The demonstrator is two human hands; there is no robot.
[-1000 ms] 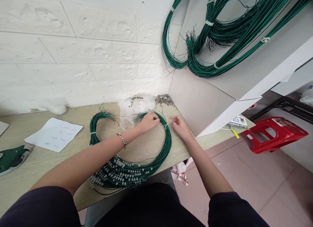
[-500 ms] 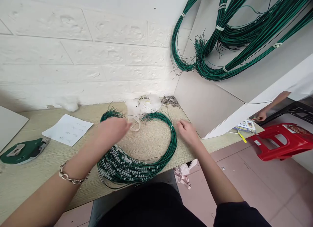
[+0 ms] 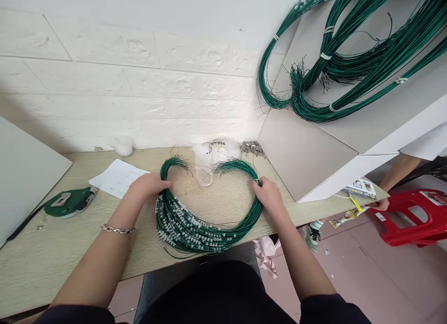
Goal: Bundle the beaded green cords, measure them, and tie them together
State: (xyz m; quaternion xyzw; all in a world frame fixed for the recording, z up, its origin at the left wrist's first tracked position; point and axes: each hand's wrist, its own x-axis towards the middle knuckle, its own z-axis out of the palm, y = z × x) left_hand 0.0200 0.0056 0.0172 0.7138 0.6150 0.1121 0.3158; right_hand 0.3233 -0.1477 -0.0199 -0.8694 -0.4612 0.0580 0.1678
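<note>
A curved bundle of green wires (image 3: pixel 209 240) with many small white pieces along its lower left lies on the wooden table (image 3: pixel 139 261), its two frayed ends at the top. My left hand (image 3: pixel 149 185) grips the bundle's left side, thumb over the wires. On the right side, my right hand (image 3: pixel 268 193) is closed round the bundle just below a white tie. Between the frayed ends and behind them lies a crumpled clear plastic bag (image 3: pixel 214 152) with black lettering.
Green wire coils (image 3: pixel 314 100) hang at the upper right by a white partition (image 3: pixel 314 151). Left are a paper sheet (image 3: pixel 117 177) and a green tape measure (image 3: pixel 68 203). Small metal bits (image 3: pixel 253 148) lie by the wall. Another person's hand (image 3: pixel 381 205) is near a red stool (image 3: pixel 415 214).
My left hand has come down onto the bundle's left side and taken hold. My right hand has closed on its right side. The view has shifted, and the other person's hand is lower.
</note>
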